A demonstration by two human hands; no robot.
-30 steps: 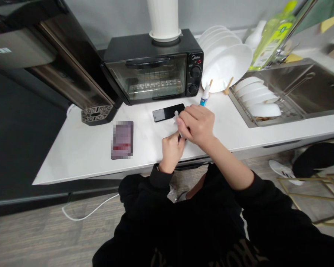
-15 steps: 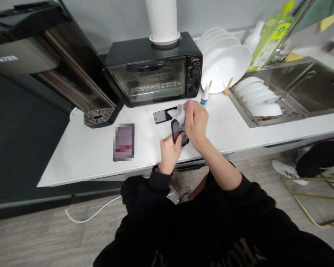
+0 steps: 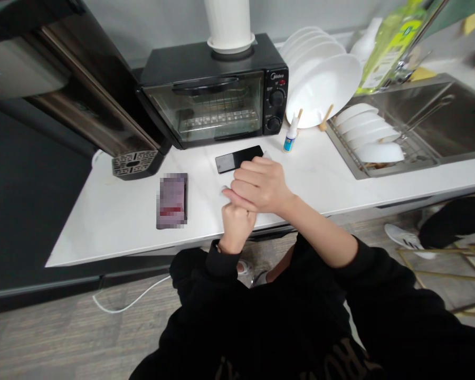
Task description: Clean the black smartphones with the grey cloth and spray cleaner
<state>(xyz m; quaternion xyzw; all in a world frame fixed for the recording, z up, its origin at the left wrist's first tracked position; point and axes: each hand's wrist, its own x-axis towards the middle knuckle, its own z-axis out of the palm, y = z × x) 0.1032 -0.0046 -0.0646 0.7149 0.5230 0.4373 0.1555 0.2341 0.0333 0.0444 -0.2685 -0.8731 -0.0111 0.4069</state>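
Note:
My left hand (image 3: 237,226) is closed low over the counter's front edge, gripping a black phone case that my right hand now hides. Laid across it from above is my right hand (image 3: 259,184), its fingers curled round a white cloth (image 3: 267,155); only small bits of the cloth show. Just beyond my hands a black phone (image 3: 237,158) lies flat, screen up, partly covered by my right hand. A small spray bottle (image 3: 290,138) with a blue label stands upright behind it. To the left lies a flat purple item (image 3: 171,201), its surface blurred out.
A black toaster oven (image 3: 206,113) carries a white pot (image 3: 228,24). Left of it stands a dark drinks machine (image 3: 91,89). White plates (image 3: 324,89) rise in a rack beside the sink (image 3: 431,126), which holds white bowls (image 3: 380,152). Another person's shoe (image 3: 407,240) shows at right.
My right hand has come down and left with the cloth, over my left hand, covering the phone case. The view has shifted slightly, and more of the phone and spray bottle shows.

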